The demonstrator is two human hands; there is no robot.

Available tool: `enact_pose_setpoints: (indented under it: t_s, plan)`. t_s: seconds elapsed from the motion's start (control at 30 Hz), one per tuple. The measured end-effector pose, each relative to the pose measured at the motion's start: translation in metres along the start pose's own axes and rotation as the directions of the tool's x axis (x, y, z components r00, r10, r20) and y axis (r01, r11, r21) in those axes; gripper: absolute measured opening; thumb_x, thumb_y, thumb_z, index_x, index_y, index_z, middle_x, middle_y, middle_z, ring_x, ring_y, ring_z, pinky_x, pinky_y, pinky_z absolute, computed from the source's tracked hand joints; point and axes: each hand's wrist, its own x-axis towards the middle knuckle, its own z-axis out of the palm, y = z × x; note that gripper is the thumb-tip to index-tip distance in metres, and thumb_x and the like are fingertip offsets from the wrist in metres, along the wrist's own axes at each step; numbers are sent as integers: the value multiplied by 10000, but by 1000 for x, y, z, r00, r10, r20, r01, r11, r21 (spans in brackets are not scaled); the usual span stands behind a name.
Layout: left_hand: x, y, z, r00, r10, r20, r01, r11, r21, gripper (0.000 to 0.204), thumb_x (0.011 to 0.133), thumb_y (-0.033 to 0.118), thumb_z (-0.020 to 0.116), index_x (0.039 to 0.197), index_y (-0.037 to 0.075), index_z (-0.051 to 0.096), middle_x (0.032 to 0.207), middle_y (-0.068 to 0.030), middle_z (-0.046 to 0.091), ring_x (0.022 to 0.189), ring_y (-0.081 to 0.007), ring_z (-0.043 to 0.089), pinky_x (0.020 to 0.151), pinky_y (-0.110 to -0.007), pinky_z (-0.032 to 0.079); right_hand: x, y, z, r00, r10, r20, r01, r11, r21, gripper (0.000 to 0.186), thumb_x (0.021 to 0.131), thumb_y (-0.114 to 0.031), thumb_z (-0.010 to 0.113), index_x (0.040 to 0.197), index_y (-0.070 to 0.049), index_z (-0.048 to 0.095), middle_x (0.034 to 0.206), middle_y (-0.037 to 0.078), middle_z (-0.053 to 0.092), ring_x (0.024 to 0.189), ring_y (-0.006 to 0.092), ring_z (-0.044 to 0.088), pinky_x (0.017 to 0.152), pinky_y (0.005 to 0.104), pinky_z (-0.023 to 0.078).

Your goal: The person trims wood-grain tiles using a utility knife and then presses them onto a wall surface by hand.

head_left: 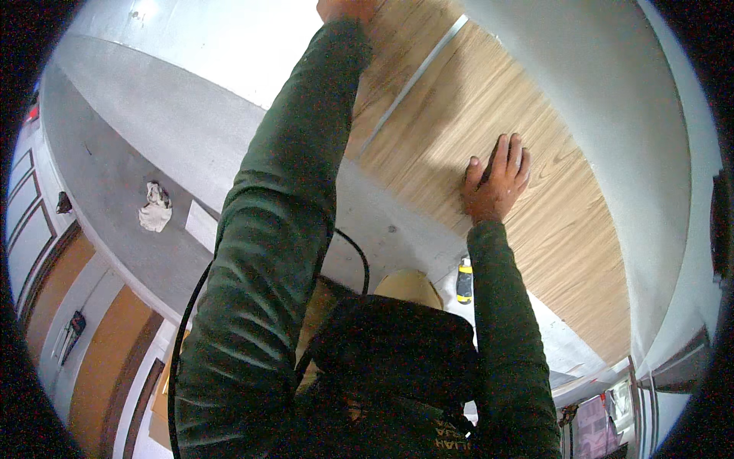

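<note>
My right hand [497,180] rests with its fingers spread on a light wood-grain plank [562,252] at the right. A pale narrow strip [417,76] runs between that plank and the wood-grain piece above it. My left hand [344,9] reaches to the top edge of the view, beside the upper wood-grain piece [401,27]; its fingers are cut off. Below my right hand, a black and yellow tool [464,280] lies on the grey surface near my right forearm.
A pale wall [619,99] curves along the right. At the left, a crumpled white item [155,206] and a white board [199,223] are on a grey surface. A black cable [359,256] loops below my left arm. Panelled boards [103,359] stand at the lower left.
</note>
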Motion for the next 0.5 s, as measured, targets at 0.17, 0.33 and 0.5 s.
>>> enact_pose_setpoints:
  t_s: [0.17,0.33,0.5]
  plan:
    - [0,-3,10,998,58,-30,-58,998,-18,488,997,395,479,994,-33,715,1024,-277,690,981,-433,636,919,-472,470,-1,5,1,999,-19,-35,20,1000,12,654,855,-359,630,1430,-87,476,1518,149,426,1369,432,368,1116,572,286]
    - [7,-14,12,992,107,-67,-104,994,45,488,982,402,487,982,-27,719,1000,-294,682,969,-452,633,897,-496,465,0,2,1,995,-52,-91,58,996,68,604,858,-290,641,1405,-68,513,1489,167,461,1356,440,379,1114,564,292]
    - [9,-14,18,991,108,-76,-105,994,40,475,978,397,491,982,-14,728,1005,-283,687,968,-464,628,890,-497,474,-2,7,3,999,-19,-51,21,999,39,665,840,-369,662,1427,-107,491,1514,128,434,1374,419,362,1122,563,288]
